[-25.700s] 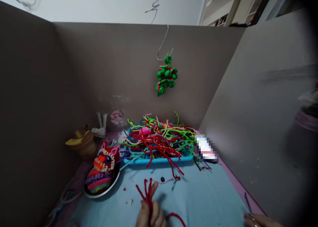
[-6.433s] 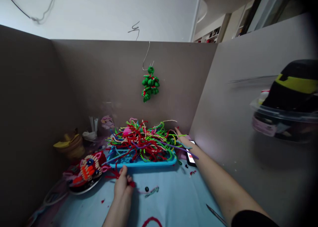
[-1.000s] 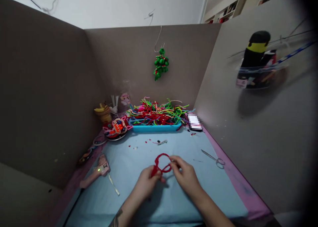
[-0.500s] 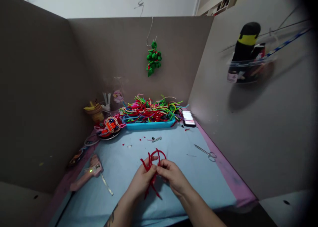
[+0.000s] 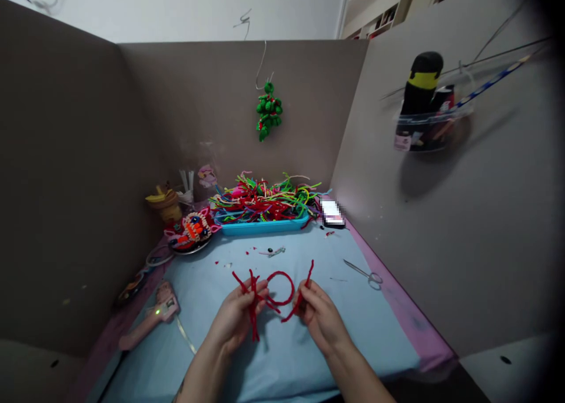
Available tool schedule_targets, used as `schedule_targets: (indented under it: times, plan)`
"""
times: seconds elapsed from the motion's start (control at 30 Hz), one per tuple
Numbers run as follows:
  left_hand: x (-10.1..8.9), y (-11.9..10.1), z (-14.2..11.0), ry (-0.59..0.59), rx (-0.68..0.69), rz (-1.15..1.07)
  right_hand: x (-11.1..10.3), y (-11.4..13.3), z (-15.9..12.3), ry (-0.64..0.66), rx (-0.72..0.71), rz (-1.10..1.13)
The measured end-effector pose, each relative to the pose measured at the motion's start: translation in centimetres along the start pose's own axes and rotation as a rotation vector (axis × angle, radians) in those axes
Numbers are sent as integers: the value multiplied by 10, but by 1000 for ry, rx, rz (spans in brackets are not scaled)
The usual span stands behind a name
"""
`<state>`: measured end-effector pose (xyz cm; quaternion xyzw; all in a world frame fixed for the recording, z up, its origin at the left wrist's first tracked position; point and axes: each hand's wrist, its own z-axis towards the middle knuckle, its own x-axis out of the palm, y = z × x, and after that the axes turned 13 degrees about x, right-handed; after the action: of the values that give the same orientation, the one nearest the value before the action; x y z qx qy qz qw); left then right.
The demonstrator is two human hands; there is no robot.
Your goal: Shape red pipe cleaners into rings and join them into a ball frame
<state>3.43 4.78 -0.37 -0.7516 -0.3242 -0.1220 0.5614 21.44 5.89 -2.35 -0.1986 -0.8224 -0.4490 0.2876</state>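
Observation:
Several red pipe cleaners (image 5: 253, 312), crossing one another, are pinched in my left hand (image 5: 237, 316). From that bundle a red ring (image 5: 292, 286) of the same fuzzy stem curves out toward the right. My right hand (image 5: 318, 315) is closed on a separate short red pipe cleaner (image 5: 302, 296), one end pointing up and the other down to the left. A gap lies between the hands, and both are above the blue cloth (image 5: 282, 356). The fingertips partly hide where the stems cross.
A blue tray (image 5: 265, 229) heaped with coloured pipe cleaners stands at the back. Scissors (image 5: 364, 273) lie to the right, a pink glue gun (image 5: 152, 317) to the left. Beside the tray are a decorated plate piece (image 5: 193, 232) and a phone (image 5: 332, 213). A green ornament (image 5: 269, 112) hangs behind.
My hands have moved apart. The right hand now holds one red pipe cleaner away from the bundle, and the ring shows open between the hands. The view has shifted slightly.

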Motion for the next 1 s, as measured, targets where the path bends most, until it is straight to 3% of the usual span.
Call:
schedule_targets:
  times: [0.2,0.33,0.43,0.53,0.6,0.7,0.8,0.87,0.9,1.0]
  plan:
    - [-8,-23,38,12,297,252,-9,1,4,-74,-15,51]
    - [-10,-44,70,4,486,693,-16,5,5,-154,-38,66]
    - [-14,-55,78,-103,681,995,-23,4,5,-167,-63,42]
    - [-19,-60,78,-176,814,1080,-27,1,8,-191,-68,56]
    - [-24,-61,80,-167,832,1085,-28,-1,10,-190,-55,72]
    - [-29,-63,85,-136,801,972,-26,-3,13,-171,-42,63]
    - [-25,-62,79,-175,691,613,-20,-3,11,-114,-37,-11]
    - [-15,-58,67,-151,483,320,-13,-1,8,-42,-30,-72]
    - [-9,-54,59,-81,343,199,-9,1,7,-8,-29,-102]
    - [10,-39,35,53,27,1,7,9,5,45,-83,-207]
